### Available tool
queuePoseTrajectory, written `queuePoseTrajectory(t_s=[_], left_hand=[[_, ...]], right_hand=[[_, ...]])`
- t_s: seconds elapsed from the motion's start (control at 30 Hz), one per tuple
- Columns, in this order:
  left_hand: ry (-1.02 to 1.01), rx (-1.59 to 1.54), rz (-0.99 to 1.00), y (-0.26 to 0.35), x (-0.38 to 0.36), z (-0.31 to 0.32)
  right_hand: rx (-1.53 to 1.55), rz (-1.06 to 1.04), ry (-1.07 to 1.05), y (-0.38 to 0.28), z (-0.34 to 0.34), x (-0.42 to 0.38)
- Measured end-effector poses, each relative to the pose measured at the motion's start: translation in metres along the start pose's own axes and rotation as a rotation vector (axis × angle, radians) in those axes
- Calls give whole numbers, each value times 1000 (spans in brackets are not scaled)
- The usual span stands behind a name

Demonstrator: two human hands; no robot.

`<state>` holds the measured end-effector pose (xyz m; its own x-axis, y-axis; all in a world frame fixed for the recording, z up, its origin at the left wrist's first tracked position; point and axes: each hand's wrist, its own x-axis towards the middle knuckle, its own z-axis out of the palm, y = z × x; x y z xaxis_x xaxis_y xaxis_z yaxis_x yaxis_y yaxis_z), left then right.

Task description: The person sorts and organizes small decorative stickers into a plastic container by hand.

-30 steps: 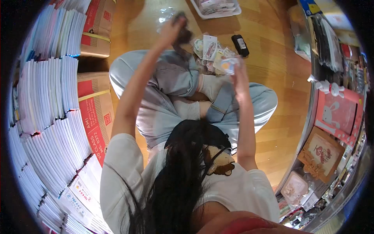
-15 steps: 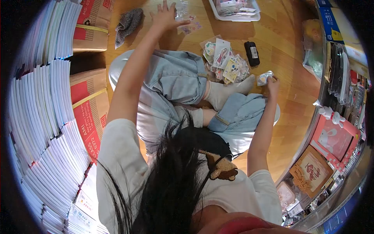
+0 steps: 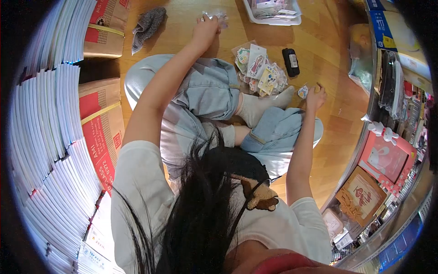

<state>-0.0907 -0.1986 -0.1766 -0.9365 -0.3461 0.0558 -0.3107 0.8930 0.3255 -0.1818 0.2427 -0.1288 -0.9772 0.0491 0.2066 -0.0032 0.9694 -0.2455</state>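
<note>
At the top, the fingers of my left hand are curled onto a crinkled clear plastic packet on the floor; the hand hides part of it. On the right, near my knee, my right hand is bent around a small clear sticker packet, whose blue-and-white end sticks out on the hand's left side. One finger is raised. Left of that hand, a loose pile of stickers lies by my sock, with a white card on top.
A black case with a white label lies right of the pile. A white tray holds more packets at the top. A grey cloth lies upper left. Stacked booklets and cartons line the left; a crowded shelf stands right.
My left hand was spread above the clear plastic and has closed onto it, gathering it up. My right hand has turned, and its sticker packet is now more covered.
</note>
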Motion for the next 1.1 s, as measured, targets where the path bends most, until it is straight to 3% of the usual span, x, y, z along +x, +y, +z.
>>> queuePoseTrajectory(t_s=[0.1, 0.23, 0.3, 0.37, 0.47, 0.57, 0.67, 0.8, 1.0, 1.1], left_hand=[[-24, -75, -5, 5, -2, -16], [116, -41, 29, 9, -5, -31], [145, -35, 4, 0, -3, -34], [209, -185, -151, -4, -2, -53], [336, -481, -296, -17, -5, -91], [438, -863, -319, -38, -27, -111], [484, -1214, -351, -34, -64, -135], [560, -1355, -417, -30, -77, -154], [513, -1347, -394, -38, -67, -151], [648, -1426, -403, -32, -63, -147]], right_hand=[[165, -129, 18, -21, -7, 0], [384, -238, -32, -81, -13, 3], [526, -173, -168, -126, -20, 8], [583, -191, -257, -159, -13, 17], [610, 46, -431, -195, 25, 45], [1051, 393, -686, -218, 52, 66], [1269, 399, -763, -233, 67, 69], [1153, 330, -823, -231, 85, 79], [1169, 331, -919, -241, 81, 59], [1212, 346, -917, -248, 81, 43]])
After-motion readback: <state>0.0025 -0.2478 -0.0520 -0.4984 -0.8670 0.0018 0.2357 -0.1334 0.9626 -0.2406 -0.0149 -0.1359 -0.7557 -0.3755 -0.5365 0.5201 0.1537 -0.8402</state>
